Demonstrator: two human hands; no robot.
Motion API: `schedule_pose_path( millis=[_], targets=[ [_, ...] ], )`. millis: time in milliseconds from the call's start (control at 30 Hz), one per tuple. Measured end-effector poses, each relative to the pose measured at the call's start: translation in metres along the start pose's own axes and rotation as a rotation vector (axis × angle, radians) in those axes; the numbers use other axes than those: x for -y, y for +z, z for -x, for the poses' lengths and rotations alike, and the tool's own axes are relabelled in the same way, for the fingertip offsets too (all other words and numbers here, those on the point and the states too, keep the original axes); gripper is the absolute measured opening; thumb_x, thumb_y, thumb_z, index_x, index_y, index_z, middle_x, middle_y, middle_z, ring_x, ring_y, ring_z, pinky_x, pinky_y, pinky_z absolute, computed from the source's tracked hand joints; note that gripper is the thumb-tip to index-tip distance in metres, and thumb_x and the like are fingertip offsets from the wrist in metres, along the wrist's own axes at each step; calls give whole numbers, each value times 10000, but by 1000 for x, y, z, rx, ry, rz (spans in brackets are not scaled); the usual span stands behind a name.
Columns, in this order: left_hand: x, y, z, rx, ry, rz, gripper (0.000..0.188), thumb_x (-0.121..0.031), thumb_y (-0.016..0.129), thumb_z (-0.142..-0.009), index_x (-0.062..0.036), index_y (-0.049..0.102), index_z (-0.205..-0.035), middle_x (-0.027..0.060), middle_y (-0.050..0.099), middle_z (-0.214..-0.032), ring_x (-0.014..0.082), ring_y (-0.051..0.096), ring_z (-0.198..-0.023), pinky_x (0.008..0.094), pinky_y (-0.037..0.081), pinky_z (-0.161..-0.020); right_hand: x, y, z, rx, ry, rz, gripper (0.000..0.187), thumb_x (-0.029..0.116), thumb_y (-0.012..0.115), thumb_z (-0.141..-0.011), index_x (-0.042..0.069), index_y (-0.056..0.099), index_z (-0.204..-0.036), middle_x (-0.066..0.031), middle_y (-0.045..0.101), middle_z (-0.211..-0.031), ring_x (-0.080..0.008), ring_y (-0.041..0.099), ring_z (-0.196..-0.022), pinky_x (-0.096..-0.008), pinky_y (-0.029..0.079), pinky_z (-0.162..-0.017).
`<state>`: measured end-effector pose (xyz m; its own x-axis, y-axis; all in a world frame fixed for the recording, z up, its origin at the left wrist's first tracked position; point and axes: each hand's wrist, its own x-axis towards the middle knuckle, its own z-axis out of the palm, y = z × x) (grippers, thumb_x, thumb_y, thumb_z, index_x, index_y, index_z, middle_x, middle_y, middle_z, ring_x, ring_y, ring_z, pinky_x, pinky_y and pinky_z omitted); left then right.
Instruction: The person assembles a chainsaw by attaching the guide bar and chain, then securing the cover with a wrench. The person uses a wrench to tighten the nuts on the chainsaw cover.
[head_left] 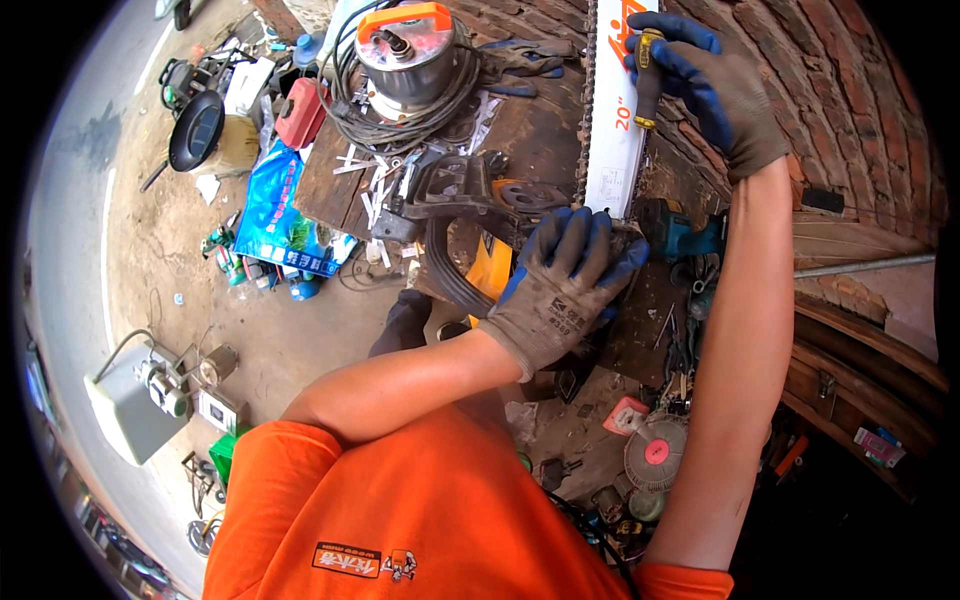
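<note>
A chainsaw lies on the bench with its long white guide bar (612,110) pointing away from me and the dark chain (585,150) along its edge. My left hand (565,285), in a grey-brown and blue glove, grips the saw's body at the base of the bar; its fingers and palm hide most of that body. Gloved alike, my right hand (722,95) is closed around a black-and-yellow screwdriver (649,85) over the right side of the bar. The screwdriver's shaft cannot be made out.
A steel pot-shaped machine (405,75) with an orange handle and coiled cable stands on the bench (335,195). A dark saw cover (455,185) lies nearer. To the right are a teal power tool (685,230), a small fan (655,452) and a brick wall (840,90).
</note>
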<state>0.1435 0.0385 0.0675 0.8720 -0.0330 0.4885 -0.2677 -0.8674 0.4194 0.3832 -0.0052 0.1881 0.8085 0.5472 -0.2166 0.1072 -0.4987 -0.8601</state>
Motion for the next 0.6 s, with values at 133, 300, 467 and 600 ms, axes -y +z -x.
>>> schedule_pose_path(
  millis=[133,300,467,600],
  targets=[
    [-1,-2,-1,14,-6,7,742,-324,766,-661,-211,563,-1366,195,497,-1206,384,496,-1159,545,418,-995,38,31,19,-262,1,563,338,186,696,-821,-25,691,-1086,-83,700,-915,-155,652,-776,-282,512,-693],
    [1,-2,0,11,-7,2,745,-329,767,-668,-214,559,-1373,194,497,-1214,386,493,-1165,549,410,-1007,37,18,20,-50,-55,-53,251,108,672,-849,-46,703,-1045,-69,696,-932,-132,639,-799,-270,518,-705],
    [0,1,1,8,-2,-20,748,-333,765,-674,-218,553,-1383,190,500,-1212,383,492,-1171,550,411,-1009,7,17,-1,-151,-69,569,299,213,674,-931,67,702,-1189,-29,718,-1069,-130,656,-965,-291,536,-843],
    [-1,-1,0,4,2,-3,738,-334,763,-676,-219,558,-1375,188,502,-1208,377,494,-1163,548,412,-1010,-29,-10,-11,81,-212,-190,309,227,689,-928,75,699,-1197,-24,718,-1066,-121,660,-937,-263,523,-794]
  ],
)
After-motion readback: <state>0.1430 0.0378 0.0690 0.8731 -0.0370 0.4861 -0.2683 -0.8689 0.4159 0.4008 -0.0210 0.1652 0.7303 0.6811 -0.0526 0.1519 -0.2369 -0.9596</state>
